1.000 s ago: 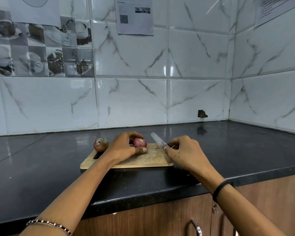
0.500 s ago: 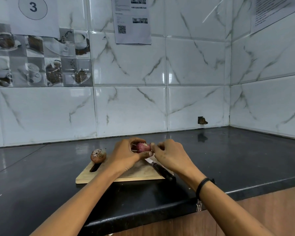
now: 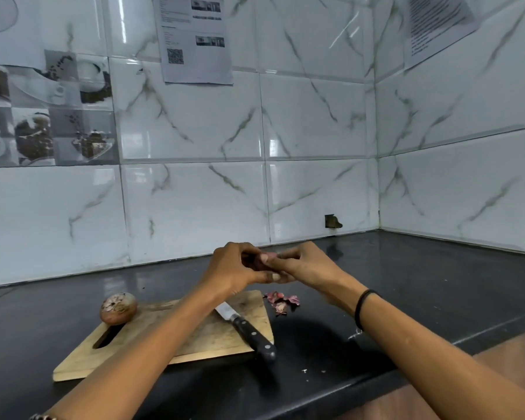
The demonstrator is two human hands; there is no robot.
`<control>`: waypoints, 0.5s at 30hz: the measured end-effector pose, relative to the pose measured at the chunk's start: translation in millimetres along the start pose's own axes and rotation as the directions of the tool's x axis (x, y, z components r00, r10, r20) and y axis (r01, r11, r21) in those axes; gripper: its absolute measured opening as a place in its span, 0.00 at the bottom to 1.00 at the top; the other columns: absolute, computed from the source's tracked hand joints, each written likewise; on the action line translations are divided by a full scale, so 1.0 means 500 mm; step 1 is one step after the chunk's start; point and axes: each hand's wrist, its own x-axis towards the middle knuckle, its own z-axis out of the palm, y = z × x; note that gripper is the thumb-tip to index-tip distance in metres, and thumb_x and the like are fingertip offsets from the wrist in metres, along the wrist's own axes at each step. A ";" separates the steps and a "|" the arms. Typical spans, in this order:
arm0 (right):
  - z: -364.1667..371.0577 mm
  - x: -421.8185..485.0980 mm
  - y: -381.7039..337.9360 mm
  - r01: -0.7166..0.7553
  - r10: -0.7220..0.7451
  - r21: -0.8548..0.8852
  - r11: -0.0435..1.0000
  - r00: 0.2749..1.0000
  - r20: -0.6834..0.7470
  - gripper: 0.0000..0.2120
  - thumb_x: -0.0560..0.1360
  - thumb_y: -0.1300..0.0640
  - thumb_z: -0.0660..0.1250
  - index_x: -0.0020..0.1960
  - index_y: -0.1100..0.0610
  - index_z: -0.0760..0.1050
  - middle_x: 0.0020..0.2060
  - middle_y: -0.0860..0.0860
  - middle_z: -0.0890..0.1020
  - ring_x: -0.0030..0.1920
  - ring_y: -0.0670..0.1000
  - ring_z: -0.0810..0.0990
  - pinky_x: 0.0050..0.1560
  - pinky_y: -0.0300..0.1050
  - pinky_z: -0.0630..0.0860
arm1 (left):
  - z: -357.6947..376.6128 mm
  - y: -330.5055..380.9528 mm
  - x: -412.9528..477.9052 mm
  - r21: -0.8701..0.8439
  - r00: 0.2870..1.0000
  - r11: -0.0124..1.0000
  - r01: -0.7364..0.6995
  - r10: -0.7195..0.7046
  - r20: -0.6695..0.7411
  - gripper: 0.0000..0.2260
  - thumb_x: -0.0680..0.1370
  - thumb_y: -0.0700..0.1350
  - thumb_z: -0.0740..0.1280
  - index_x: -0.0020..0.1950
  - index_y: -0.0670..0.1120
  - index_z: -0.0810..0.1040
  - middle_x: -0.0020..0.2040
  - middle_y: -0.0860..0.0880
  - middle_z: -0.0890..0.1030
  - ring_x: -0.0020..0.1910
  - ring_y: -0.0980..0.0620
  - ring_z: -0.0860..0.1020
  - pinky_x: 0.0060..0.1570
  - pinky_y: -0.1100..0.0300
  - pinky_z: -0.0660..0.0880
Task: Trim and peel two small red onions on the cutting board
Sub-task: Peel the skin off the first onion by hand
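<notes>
Both my hands hold one small red onion in the air above the far edge of the wooden cutting board. My left hand cups it from the left and my right hand pinches it from the right, so little of it shows. The second onion, still in its brown skin, sits on the board's far left corner beside the handle slot. A black-handled knife lies on the board's right side, blade pointing away from me.
Red onion peel scraps lie on the black countertop just right of the board. White marble-look tiled walls meet in a corner at the back right. The counter's front edge runs below the board, with wooden cabinets beneath.
My right hand has put the knife down on the board and joined the left on the onion. The onion was lifted off the board. Peel scraps now lie on the counter.
</notes>
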 end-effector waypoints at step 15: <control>-0.017 0.023 0.070 0.070 -0.072 -0.020 0.997 0.993 -0.091 0.10 0.80 0.53 0.70 0.51 0.60 0.85 0.38 0.55 0.87 0.37 0.46 0.82 0.39 0.35 0.77 | 0.024 -0.034 0.010 -0.270 0.985 0.956 0.112 -0.072 0.155 0.21 0.67 0.42 0.82 0.58 0.46 0.83 0.51 0.50 0.86 0.54 0.54 0.83 0.59 0.60 0.78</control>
